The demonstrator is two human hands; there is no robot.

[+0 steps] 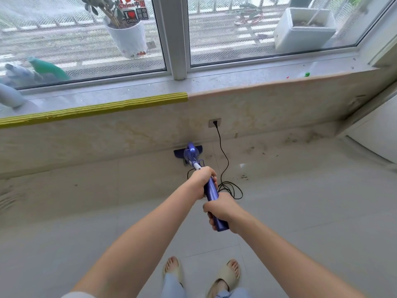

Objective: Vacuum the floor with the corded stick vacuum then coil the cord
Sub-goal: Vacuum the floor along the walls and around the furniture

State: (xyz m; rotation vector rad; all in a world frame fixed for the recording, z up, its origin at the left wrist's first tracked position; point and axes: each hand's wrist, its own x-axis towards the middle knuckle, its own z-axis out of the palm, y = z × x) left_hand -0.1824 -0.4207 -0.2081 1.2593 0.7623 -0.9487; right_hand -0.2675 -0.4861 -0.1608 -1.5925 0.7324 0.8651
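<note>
A purple stick vacuum points away from me, its floor head against the base of the wall under the window. My left hand grips the handle higher up the stick. My right hand grips the handle's near end. The black cord runs from a wall socket down to the floor and lies in loose loops just right of my hands.
Dirt specks and a small white scrap lie on the pale tiled floor to the right. A marble sill with a yellow edge guard runs above the wall. My feet in slippers stand below.
</note>
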